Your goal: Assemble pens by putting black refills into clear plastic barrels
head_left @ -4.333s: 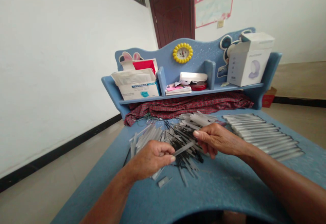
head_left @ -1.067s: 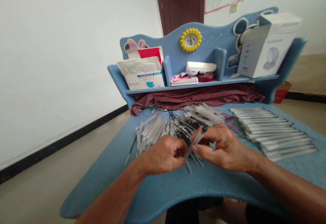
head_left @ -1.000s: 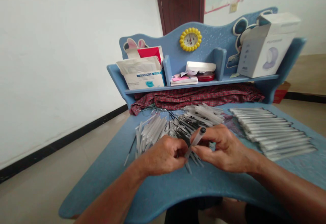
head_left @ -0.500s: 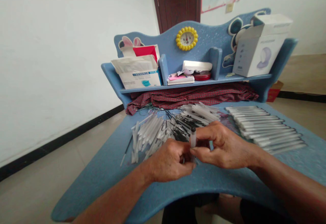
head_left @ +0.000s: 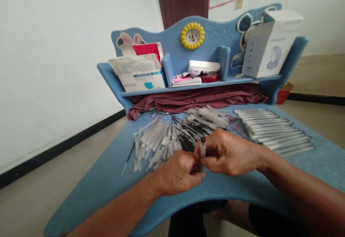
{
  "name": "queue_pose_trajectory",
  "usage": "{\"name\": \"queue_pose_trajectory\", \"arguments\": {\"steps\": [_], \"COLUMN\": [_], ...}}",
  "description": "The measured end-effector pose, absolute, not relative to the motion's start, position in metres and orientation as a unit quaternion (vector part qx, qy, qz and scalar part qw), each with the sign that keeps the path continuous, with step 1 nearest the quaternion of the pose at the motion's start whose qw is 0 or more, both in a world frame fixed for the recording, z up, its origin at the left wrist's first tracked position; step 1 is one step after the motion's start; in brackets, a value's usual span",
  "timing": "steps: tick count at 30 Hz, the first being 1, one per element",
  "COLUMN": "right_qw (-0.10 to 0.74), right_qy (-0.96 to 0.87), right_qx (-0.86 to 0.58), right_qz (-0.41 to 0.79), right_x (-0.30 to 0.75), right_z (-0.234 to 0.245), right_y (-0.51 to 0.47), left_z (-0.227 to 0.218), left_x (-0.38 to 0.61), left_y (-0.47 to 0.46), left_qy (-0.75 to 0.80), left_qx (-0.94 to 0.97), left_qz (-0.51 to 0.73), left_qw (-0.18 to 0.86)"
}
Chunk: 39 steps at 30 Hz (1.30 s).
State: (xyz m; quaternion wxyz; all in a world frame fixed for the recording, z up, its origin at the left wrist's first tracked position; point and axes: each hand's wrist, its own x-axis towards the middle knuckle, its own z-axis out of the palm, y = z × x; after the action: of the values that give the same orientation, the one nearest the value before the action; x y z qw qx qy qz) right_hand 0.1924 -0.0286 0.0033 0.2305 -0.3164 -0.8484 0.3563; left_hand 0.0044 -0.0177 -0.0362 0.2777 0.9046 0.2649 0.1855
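Observation:
A translucent white pen (head_left: 203,147) with a black end stands nearly upright where my two hands meet. My right hand (head_left: 226,152) pinches its upper part between thumb and fingers. Closed around the lower part is my left hand (head_left: 182,174), which hides most of that end. Just beyond my hands lies a loose heap of clear pen barrels (head_left: 155,136), with thin black refills (head_left: 187,132) among them. More pale barrels (head_left: 207,116) are piled behind. To the right, several pens (head_left: 275,131) with dark ends lie side by side in a row.
The blue desk (head_left: 107,194) curves in at my body. Along its back lies a red checked cloth (head_left: 188,102) under a shelf (head_left: 210,83). The shelf carries a mask box (head_left: 145,80), a red round tin (head_left: 210,77) and a white carton (head_left: 269,50).
The view has shifted slightly, so the desk and shelf appear a little further left and higher. Both hands stay together on the pen, my right hand slightly closer to my left.

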Motion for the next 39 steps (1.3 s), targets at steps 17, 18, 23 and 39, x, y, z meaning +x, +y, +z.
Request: {"name": "queue_pose_trajectory", "arguments": {"steps": [17, 18, 23, 39], "right_qw": [0.236, 0.236, 0.219, 0.214], "right_qy": [-0.86, -0.86, -0.85, -0.837], "right_qx": [-0.292, -0.292, -0.311, -0.314], "right_qz": [0.344, 0.346, 0.366, 0.394], "right_x": [0.1886, 0.1886, 0.1884, 0.1905], "right_z": [0.004, 0.0044, 0.0042, -0.0017], "right_y": [-0.0294, -0.0296, -0.0293, -0.026], "left_z": [-0.0369, -0.0372, -0.038, -0.0364], "left_x": [0.0055, 0.0055, 0.0055, 0.0056], "left_y": [-0.0172, -0.0174, -0.0166, -0.0136], "left_qy": [0.259, 0.261, 0.266, 0.289], "left_qx": [0.912, 0.91, 0.903, 0.883], "left_qz": [0.164, 0.165, 0.162, 0.147], "left_qw": [0.273, 0.276, 0.294, 0.339]}}
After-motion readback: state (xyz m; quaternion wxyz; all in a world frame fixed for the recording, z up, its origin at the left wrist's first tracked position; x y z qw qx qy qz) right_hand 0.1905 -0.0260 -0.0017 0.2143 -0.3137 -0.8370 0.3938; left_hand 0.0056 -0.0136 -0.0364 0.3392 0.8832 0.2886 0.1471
